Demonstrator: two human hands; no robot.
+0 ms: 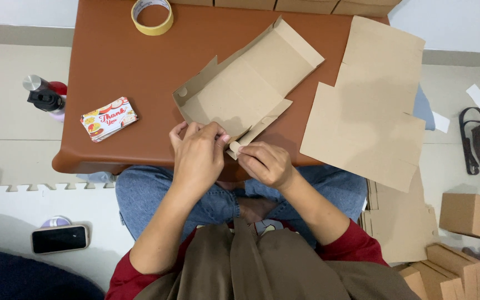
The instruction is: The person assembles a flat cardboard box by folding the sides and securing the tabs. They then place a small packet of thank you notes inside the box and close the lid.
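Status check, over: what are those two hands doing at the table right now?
Left hand and right hand both pinching the near flap of a half-folded cardboard box. Flat cardboard blanks lie to the right. Nothing blocking.

— What can't you see near the half-folded box (245, 91)?
— Your left hand (198, 158) covers its near edge; the tape roll (152, 15) beyond it is cropped at the frame's top.

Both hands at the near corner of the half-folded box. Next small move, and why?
Probably tuck the small tab into the near side wall. Both the left hand and right hand pinch that corner of the half-folded box, whose far flap lies open, so the near corner looks unlocked.
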